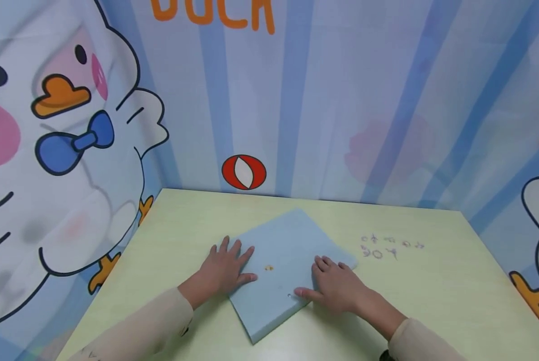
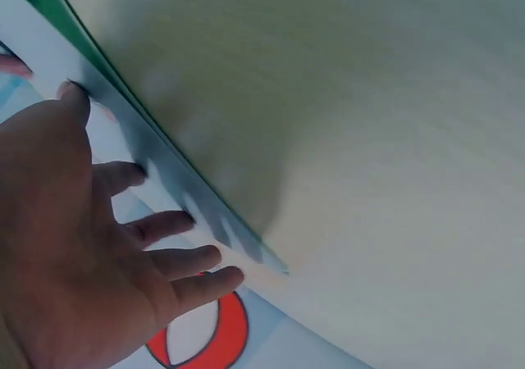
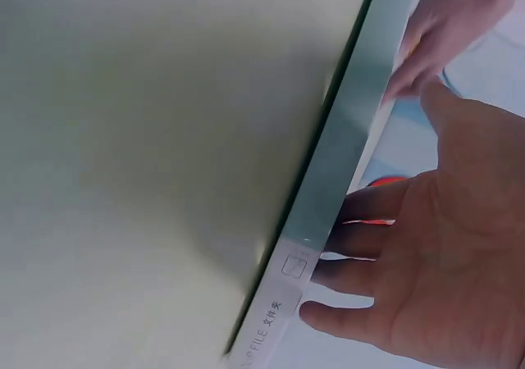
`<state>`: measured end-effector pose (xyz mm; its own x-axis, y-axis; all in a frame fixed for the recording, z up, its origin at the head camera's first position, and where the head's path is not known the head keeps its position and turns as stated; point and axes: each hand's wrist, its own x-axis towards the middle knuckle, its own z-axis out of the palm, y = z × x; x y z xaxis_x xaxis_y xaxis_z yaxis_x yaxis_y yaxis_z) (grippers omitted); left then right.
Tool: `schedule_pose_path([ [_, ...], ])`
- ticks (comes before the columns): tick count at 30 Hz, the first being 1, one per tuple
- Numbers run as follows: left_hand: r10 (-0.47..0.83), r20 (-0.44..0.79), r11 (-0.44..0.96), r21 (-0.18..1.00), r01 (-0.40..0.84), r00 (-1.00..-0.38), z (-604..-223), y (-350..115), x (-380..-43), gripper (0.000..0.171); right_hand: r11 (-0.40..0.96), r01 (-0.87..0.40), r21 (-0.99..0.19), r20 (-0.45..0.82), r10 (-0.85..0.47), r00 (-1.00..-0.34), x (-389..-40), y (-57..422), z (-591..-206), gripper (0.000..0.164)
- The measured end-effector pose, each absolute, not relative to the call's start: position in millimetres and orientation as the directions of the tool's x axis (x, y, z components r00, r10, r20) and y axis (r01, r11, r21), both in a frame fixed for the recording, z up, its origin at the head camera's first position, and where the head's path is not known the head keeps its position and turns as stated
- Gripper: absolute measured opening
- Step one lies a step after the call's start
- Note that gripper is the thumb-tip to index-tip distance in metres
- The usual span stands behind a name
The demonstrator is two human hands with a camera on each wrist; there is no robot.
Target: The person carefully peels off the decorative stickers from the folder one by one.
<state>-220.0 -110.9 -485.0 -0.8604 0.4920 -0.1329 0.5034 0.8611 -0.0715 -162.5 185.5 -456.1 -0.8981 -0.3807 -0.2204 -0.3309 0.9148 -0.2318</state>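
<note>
A light blue file folder (image 1: 280, 240) lies closed and turned at an angle on the table. Its spine (image 3: 344, 131), seen in the right wrist view, carries a white label (image 3: 275, 307) printed with "FILE". My left hand (image 1: 224, 265) rests on the folder's left side, fingers spread. On the cover's right side rests my right hand (image 1: 339, 287), with its thumb near a small round hole (image 1: 290, 295) close to the spine. In the left wrist view the folder's edge (image 2: 168, 156) runs past the fingers, with a green strip (image 2: 57, 20) along part of it.
The pale yellow table (image 1: 183, 215) has faint purple marks (image 1: 377, 253) to the right of the folder. A printed cloth (image 1: 332, 100) with blue stripes and cartoon ducks rises behind and at both sides of the table.
</note>
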Motion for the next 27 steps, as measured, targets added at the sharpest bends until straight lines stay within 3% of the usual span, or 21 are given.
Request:
schedule_pose_path([
  [6, 0.478, -0.06, 0.866, -0.134, 0.482, -0.876, -488, -94, -187, 0.087, 0.907, -0.371, -0.198, -0.192, -0.407, -0.893, -191, 191, -462, 0.101],
  [14, 0.401, -0.089, 0.915, -0.015, 0.404, -0.912, -487, -72, -161, 0.104, 0.882, -0.434, -0.185, -0.218, -0.468, -0.857, -230, 194, -467, 0.114],
  [21, 0.315, 0.0, 0.949, 0.036, 0.315, -0.949, -500, -48, -137, 0.11, 0.846, -0.485, -0.224, -0.19, -0.525, -0.829, -247, 193, -474, 0.115],
  [27, 0.283, -0.048, 0.957, -0.044, 0.285, -0.958, -487, -34, -141, 0.111, 0.835, -0.494, -0.242, -0.131, -0.533, -0.836, -252, 195, -477, 0.114],
])
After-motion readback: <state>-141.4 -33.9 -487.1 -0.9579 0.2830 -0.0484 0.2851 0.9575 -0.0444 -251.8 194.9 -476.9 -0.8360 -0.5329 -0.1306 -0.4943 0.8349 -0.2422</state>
